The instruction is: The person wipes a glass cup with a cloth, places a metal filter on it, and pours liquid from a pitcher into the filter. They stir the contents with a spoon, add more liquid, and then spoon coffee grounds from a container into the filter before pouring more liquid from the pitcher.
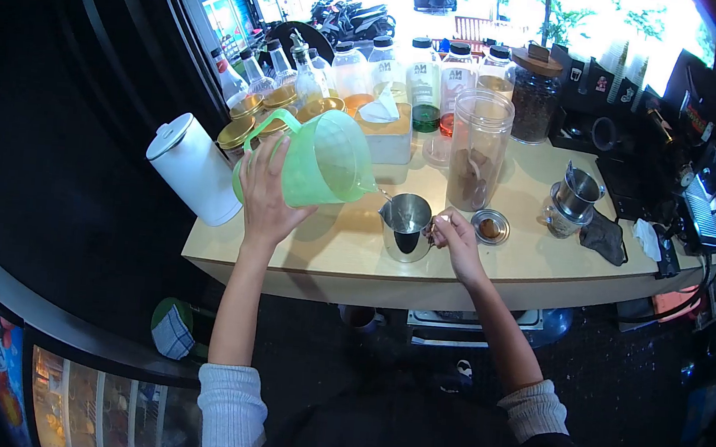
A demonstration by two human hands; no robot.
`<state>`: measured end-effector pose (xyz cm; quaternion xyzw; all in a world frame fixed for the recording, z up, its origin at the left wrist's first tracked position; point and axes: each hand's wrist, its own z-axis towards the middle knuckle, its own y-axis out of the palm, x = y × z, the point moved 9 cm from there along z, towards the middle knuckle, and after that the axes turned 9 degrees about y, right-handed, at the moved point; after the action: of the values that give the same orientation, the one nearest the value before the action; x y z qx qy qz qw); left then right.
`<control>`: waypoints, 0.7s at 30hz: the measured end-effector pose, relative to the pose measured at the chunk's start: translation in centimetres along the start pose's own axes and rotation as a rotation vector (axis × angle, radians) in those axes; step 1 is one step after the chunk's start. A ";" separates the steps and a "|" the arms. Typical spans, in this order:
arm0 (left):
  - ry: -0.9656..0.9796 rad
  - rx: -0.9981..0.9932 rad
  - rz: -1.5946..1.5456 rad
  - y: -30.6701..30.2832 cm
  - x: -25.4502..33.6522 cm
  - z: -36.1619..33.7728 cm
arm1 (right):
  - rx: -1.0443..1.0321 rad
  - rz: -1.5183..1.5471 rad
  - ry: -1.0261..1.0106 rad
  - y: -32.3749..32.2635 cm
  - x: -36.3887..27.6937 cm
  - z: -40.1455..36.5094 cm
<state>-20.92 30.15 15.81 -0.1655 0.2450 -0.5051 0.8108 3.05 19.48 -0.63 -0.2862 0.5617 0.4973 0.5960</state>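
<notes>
The left hand (267, 188) closes firmly round the handle side of a tilted green plastic jug (321, 159), a thin stream running into the steel milk pitcher (408, 232); the right hand (457, 242), fingers curled, holds its handle near the counter's (321, 259) front edge. From that pitcher, bare wood spans three o'clock; one o'clock has a jar (478, 153) of brown powder, twelve, bottles (425, 74) of coloured liquid.

Glare washes out the street (432, 13) — the cup's (564, 218) contents — too small to tell
</notes>
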 end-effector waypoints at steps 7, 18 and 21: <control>-0.115 0.008 -0.099 1.6 0.4 -1.4 | 0.003 0.008 0.008 0.0 0.2 0.0; -0.523 0.086 -0.616 4.7 0.7 -3.4 | 0.016 -0.011 -0.007 -0.2 0.3 0.1; -0.599 0.178 -0.775 6.3 0.3 -4.2 | 0.026 -0.014 0.004 -0.3 0.3 0.1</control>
<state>-18.53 32.49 8.98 -0.3126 -0.1224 -0.7184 0.6092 3.31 19.59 -1.00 -0.2832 0.5672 0.4855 0.6020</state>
